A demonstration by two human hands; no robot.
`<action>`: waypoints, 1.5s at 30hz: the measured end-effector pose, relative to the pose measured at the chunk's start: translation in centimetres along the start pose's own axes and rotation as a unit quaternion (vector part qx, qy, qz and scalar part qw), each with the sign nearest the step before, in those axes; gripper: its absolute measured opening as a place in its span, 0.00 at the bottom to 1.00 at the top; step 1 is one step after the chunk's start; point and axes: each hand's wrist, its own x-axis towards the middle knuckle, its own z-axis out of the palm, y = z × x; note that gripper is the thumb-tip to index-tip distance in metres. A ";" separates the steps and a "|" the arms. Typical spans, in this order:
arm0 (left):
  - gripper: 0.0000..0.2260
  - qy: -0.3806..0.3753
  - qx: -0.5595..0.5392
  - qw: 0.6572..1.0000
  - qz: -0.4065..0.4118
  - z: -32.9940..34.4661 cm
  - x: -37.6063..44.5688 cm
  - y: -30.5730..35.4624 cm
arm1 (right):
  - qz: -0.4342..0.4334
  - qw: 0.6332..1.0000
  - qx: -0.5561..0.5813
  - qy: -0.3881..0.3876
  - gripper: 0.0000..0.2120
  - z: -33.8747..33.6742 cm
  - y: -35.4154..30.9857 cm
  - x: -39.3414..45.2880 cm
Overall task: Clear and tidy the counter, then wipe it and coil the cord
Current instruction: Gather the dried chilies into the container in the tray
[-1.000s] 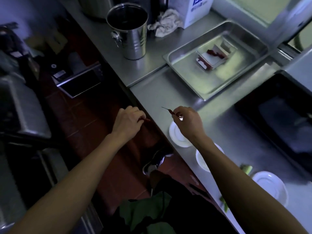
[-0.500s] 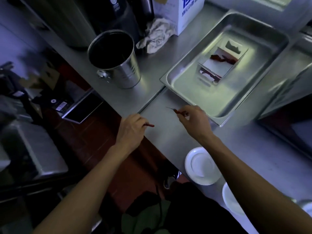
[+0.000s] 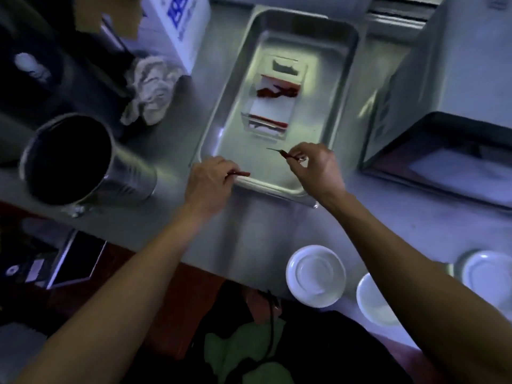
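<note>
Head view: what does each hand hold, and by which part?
Left hand pinches a red chili by one end; right hand pinches another chili behind its stem.

Commercial kitchen, steel counter [image 3: 257, 225], steel tray [image 3: 345, 87], metal bucket [image 3: 130, 173]

Three white saucers [image 3: 315, 275], two held red chilies [image 3: 240, 173], one steel tray [image 3: 340, 79], one bucket [image 3: 83, 162], one rag [image 3: 151, 90].

Two small red chillies [image 3: 240, 173] [image 3: 283, 153] held over steel tray [image 3: 343, 87].
</note>
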 end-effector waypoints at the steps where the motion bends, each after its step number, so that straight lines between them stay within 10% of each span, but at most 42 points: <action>1: 0.05 -0.007 -0.010 1.000 0.014 0.2 1.7 0.2 | 0.014 1.000 -0.002 0.013 0.05 -0.4 0.3 0.3; 21: 0.07 -0.091 -0.014 0.984 0.153 2.5 22.4 0.6 | 0.183 0.972 0.028 0.145 0.06 1.1 0.4 5.5; 45: 0.17 -0.073 -0.055 0.991 0.103 2.5 20.1 -6.3 | 0.066 0.983 -0.172 0.007 0.10 5.7 0.6 16.5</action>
